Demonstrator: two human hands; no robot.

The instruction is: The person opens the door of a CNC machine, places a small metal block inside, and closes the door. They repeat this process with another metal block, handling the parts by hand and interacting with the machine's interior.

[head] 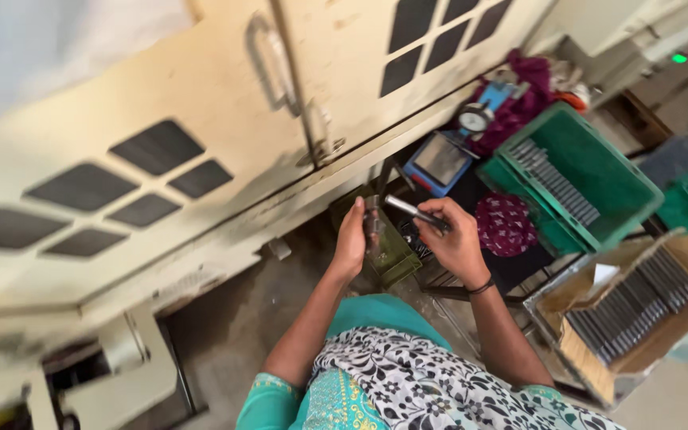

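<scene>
Metal rod [412,211]: a short, dark grey steel pin with a bright glint along its length, held slantwise in front of the person's chest, above the small green fixture [392,253].
Right hand [457,239]: fingers curl snugly round the rod's near end, thumb on top; a closed pinch with the rod in it.
Left hand [352,241]: closed round a small dark part at the rod's far tip; what that part is, I cannot tell.
Doing it well: judging by the pose, the rod is being checked or fitted against the left-hand part, so it likely pays to keep the rod in line with that part, wrists low over the fixture, and the grip firm but not twisting.
Card box [591,362]: to the right, rows of similar grey rods lie side by side in it.
Green crate [639,191]: further right, more rods lie along its far side.
Blue gauge [444,162]: beyond the hands, a flat plate with a round dial behind it.
Cream cabinet [201,87]: furthest off, scuffed doors with dark vents.
</scene>
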